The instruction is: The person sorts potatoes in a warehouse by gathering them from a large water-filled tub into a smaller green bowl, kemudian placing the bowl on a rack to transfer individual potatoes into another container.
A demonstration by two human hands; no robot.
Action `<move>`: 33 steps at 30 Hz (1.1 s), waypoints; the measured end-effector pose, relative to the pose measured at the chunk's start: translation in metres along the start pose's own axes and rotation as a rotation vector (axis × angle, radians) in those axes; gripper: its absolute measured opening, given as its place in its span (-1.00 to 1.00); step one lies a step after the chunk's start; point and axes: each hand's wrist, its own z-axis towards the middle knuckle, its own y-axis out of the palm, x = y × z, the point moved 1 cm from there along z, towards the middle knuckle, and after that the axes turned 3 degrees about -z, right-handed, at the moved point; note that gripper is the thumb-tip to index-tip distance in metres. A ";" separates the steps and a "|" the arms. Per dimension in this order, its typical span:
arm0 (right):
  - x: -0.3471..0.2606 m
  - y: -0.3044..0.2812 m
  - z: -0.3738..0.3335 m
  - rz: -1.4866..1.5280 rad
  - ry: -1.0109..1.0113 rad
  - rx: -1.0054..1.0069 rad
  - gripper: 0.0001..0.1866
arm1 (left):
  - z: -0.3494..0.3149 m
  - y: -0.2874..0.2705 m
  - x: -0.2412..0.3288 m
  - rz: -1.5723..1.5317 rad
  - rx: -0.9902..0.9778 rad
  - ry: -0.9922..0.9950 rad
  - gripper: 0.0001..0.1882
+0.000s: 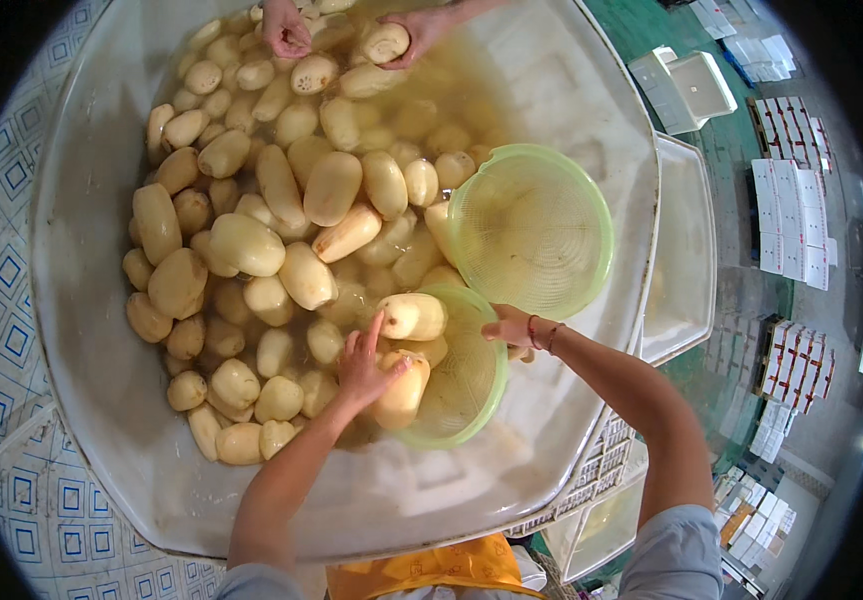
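A large white tub [101, 380] holds many pale lotus root segments [247, 245] in cloudy water. My left hand [363, 378] is beside a light green plastic mesh basket [471, 390] at the tub's near side. Its fingers are spread, the thumb against one lotus root segment [401, 395] and a fingertip at another [416, 316] just above. Both pieces are at the basket's left side. My right hand [509, 326] grips the basket's right rim, its fingers partly hidden. A second light green basket [531, 230] sits just beyond, tilted in the water.
Across the tub are another person's hands [287, 30], one holding a lotus root segment [386, 43]. White tubs [686, 250] stand to the right. Farther off are a white foam box [681, 90] and stacked cartons [791, 220] on a green floor. Patterned sheeting [1, 260] lies left.
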 end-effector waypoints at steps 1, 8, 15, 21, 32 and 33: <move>0.021 0.000 0.013 -0.007 -0.050 0.017 -0.54 | -0.005 0.007 0.005 0.092 0.046 0.021 -0.13; -0.003 -0.003 0.014 -0.253 -0.171 0.062 -0.34 | -0.033 0.028 0.032 0.541 0.161 0.330 -0.24; 0.007 -0.016 0.037 -0.628 -0.261 0.425 -0.48 | 0.025 0.000 -0.013 0.187 0.384 0.288 -0.41; -0.003 -0.013 -0.027 -0.358 -0.053 0.847 -0.56 | 0.069 -0.027 -0.044 0.041 0.240 -0.050 -0.54; 0.090 0.006 0.025 1.121 0.030 0.979 -0.70 | 0.090 -0.009 -0.022 0.590 -0.119 -0.147 -0.37; 0.087 0.009 0.025 1.077 0.026 1.049 -0.74 | 0.097 -0.004 -0.024 0.525 -0.111 -0.135 -0.37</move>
